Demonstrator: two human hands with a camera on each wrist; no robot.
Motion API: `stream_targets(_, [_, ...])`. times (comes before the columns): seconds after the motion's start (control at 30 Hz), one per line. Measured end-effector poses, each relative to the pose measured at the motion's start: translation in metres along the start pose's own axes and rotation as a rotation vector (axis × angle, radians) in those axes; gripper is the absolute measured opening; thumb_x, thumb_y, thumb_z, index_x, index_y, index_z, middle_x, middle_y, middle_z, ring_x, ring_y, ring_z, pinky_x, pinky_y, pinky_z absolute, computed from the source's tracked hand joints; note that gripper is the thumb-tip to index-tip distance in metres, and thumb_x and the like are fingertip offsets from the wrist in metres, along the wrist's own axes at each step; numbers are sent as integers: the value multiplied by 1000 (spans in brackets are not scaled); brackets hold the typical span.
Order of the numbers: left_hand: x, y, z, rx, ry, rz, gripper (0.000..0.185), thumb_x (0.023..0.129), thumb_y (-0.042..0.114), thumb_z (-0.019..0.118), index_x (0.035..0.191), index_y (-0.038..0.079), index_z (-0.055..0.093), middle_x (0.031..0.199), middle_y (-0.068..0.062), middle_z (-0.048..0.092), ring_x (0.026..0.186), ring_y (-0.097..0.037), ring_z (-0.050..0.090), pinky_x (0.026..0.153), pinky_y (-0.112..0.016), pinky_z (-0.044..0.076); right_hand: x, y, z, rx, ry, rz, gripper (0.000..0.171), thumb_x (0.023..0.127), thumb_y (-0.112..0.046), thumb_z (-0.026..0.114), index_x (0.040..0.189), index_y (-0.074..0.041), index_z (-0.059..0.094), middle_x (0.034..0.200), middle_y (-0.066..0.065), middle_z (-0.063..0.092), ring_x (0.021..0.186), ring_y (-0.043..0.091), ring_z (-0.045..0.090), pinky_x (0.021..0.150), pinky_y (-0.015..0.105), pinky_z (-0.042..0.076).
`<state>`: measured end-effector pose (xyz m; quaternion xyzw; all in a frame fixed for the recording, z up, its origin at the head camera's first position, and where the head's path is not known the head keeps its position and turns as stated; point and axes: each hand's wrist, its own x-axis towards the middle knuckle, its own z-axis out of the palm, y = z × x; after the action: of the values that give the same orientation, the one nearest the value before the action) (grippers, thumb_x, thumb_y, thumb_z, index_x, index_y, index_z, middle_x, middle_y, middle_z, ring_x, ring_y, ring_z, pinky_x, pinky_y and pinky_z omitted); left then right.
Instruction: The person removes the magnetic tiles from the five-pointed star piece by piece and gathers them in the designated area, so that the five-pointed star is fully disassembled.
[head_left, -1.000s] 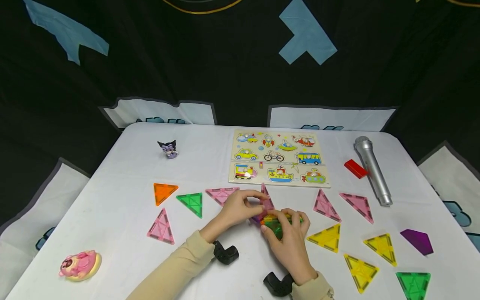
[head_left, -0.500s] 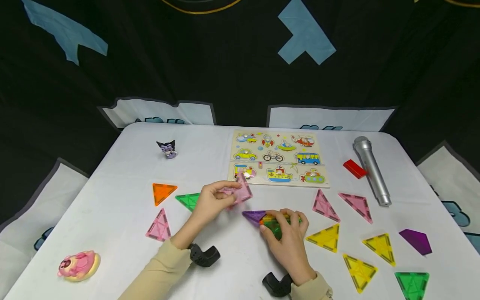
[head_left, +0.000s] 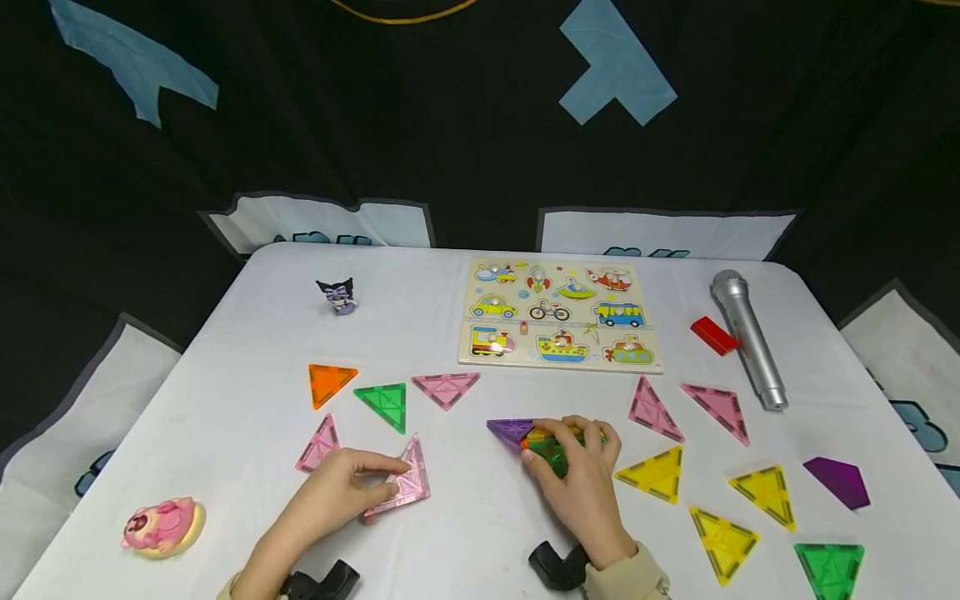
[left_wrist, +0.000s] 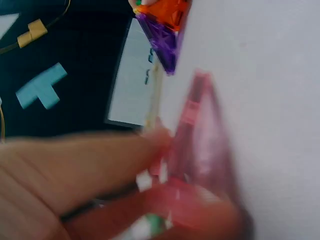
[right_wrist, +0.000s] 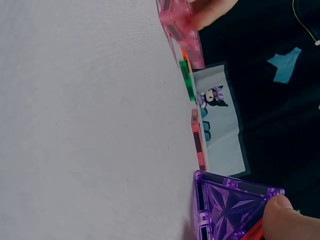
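Between thumb and fingers, my left hand [head_left: 337, 492] pinches a clear pink triangular magnetic tile [head_left: 415, 478] left of the table's middle; motion blurs this tile [left_wrist: 207, 135] in the left wrist view. Near the centre, my right hand [head_left: 581, 492] grips a small build of joined magnetic tiles [head_left: 553, 455], green, yellow and orange, partly hidden by the fingers. A purple triangle tile [head_left: 512, 432] juts from its left side; in the right wrist view a thumb [right_wrist: 285, 220] lies by this purple tile [right_wrist: 222, 205]. The two hands are apart.
Loose tiles lie at left: orange [head_left: 330, 385], green [head_left: 386, 406] and pink [head_left: 446, 387]. Several pink, yellow [head_left: 654, 475], green and purple ones lie right. Behind are a vehicle puzzle board [head_left: 558, 317], silver microphone [head_left: 750, 342], red block [head_left: 714, 336] and figurine [head_left: 339, 296]; a pink bear toy [head_left: 162, 527] sits front left.
My left hand has drawn the pink tile away from the build, moving left and toward the front edge. The right hand has stayed in place on the build.
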<state>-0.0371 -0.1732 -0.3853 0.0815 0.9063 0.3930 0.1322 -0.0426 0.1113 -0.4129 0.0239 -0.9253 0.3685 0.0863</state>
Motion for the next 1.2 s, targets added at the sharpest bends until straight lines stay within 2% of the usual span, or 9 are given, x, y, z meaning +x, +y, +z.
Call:
stream_targets(0.13, [1, 16, 0, 292, 101, -19, 21, 74, 22, 74, 95, 22, 73, 81, 3, 67, 58, -12, 53, 53, -29, 43, 0, 0, 0, 0, -7, 18, 35, 78, -31, 71, 110, -20, 63, 115, 12, 43, 120, 37, 12, 90, 56, 28])
stream_targets(0.3, [17, 44, 3, 459, 129, 28, 24, 79, 24, 69, 100, 12, 70, 58, 4, 57, 45, -8, 41, 39, -24, 30, 0, 1, -1, 2, -6, 23, 36, 78, -31, 72, 110, -20, 63, 115, 12, 44, 120, 37, 13, 90, 56, 27])
stream_targets(0.4, [36, 59, 13, 339, 42, 94, 30, 86, 23, 62, 111, 8, 62, 64, 4, 61, 45, -11, 49, 44, -27, 39, 0, 1, -1, -4, 1, 11, 35, 78, -31, 71, 110, -20, 64, 114, 12, 44, 119, 37, 14, 89, 56, 28])
stream_targets(0.47, [53, 64, 25, 134, -88, 124, 36, 91, 26, 55, 121, 7, 54, 72, 0, 64, 42, -15, 52, 45, -27, 41, 1, 2, -2, -13, 13, 1, 35, 78, -30, 72, 110, -19, 64, 113, 12, 44, 119, 38, 15, 89, 56, 28])
stream_targets(0.57, [76, 65, 46, -254, -280, 59, 46, 94, 34, 47, 131, 7, 43, 94, -6, 66, 44, -22, 59, 40, -24, 40, 1, 3, -1, -24, 30, -18, 35, 77, -29, 72, 109, -17, 64, 112, 13, 45, 117, 39, 17, 88, 56, 27])
stream_targets(0.7, [94, 62, 66, -502, -279, -51, 45, 91, 38, 52, 125, 8, 52, 89, -14, 66, 41, -18, 57, 30, -20, 30, 0, 3, 1, -17, 40, -39, 34, 77, -27, 73, 108, -15, 64, 110, 14, 46, 115, 40, 20, 88, 56, 27])
stream_targets(0.8, [97, 61, 71, -522, -216, -54, 35, 88, 32, 58, 113, 7, 61, 72, -15, 66, 35, -12, 49, 29, -19, 28, -1, 3, 2, -16, 39, -42, 34, 76, -28, 73, 107, -15, 64, 109, 13, 46, 115, 39, 20, 88, 56, 27])
stream_targets(0.97, [102, 65, 68, -492, -146, 32, 25, 86, 18, 62, 109, 8, 63, 59, -11, 63, 34, -12, 43, 31, -20, 26, 0, 3, 1, -7, 26, -31, 35, 77, -29, 72, 108, -16, 64, 111, 13, 46, 116, 38, 19, 88, 55, 27])
stream_targets(1.2, [119, 67, 63, -363, -31, 131, 24, 84, 5, 63, 108, 4, 63, 69, -8, 65, 42, -22, 57, 34, -20, 33, 5, 4, -10, 34, -37, 33, 37, 81, -35, 67, 114, -19, 63, 115, 11, 49, 114, 34, 31, 88, 54, 33])
